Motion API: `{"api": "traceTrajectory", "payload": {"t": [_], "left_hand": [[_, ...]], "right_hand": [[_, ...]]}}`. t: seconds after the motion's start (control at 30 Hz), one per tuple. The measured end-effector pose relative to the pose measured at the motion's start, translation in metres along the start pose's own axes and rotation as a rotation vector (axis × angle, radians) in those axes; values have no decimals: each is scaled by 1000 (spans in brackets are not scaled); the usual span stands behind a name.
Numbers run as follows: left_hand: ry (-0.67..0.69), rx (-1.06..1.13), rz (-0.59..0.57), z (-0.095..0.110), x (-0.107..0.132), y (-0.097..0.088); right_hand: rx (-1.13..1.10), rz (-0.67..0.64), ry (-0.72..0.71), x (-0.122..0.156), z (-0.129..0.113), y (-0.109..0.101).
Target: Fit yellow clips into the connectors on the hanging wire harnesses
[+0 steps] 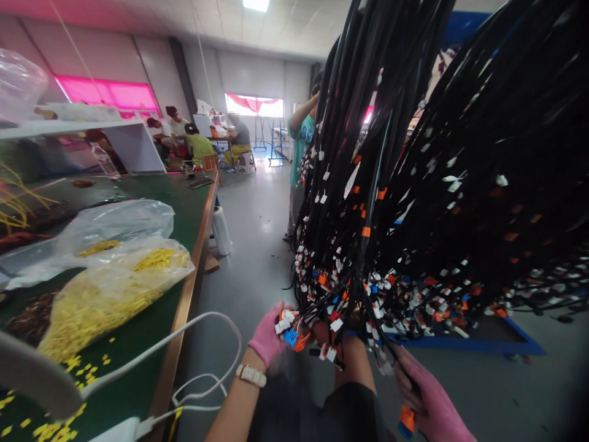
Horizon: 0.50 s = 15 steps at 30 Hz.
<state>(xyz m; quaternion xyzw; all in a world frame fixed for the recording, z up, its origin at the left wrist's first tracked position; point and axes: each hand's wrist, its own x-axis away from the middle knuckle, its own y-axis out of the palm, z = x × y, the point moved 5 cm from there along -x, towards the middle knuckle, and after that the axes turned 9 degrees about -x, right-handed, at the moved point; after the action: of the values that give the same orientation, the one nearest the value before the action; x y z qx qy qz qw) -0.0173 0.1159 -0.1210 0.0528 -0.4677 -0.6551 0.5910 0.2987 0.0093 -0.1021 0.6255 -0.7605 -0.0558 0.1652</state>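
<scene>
Thick bundles of black cables (368,141) hang on my right, their lower ends crowded with white, orange and blue connectors. In a pink glove, my left hand (269,337) is closed around a cluster of wire connectors (291,334), among them white, blue and orange ones. My right hand (426,390), also in a pink glove, grips a black cable at the lower right. Below its fingers dangles an orange and blue connector (407,421). Part of the right hand's grip is hidden by the hand itself.
On the left stands a green-topped workbench (184,212) with a wooden edge. It bears a clear bag of yellow pieces (105,301), loose yellow pieces and a white cable (184,328). A blue rack base (519,341) is under the cables. A person in teal (301,138) stands beyond.
</scene>
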Motion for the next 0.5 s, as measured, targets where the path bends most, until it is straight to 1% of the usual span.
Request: {"api": "traceTrajectory", "payload": {"t": [0.07,0.1,0.17,0.3,0.33,0.4,0.43,0.5], "left_hand": [[0,9,1,-1,0,0],[2,15,1,-1,0,0],[7,25,9,-2,0,0],[-22,41,-2,-6,0,3],[-28,47,0,-7,0,4],[-28,59,28,-9,0,4],[-24,63,46,-10,-1,4],[-20,69,62,-14,-2,5]], "right_hand": [[211,62,-129,1,-11,0],[289,85,-159,2,-15,2],[336,90,-122,3,-17,9],[293,4,32,3,-12,36],[299,-9,83,2,-9,41],[291,-27,138,0,-4,47],[270,-21,138,-2,-1,47],[226,-16,82,-2,4,45]]}}
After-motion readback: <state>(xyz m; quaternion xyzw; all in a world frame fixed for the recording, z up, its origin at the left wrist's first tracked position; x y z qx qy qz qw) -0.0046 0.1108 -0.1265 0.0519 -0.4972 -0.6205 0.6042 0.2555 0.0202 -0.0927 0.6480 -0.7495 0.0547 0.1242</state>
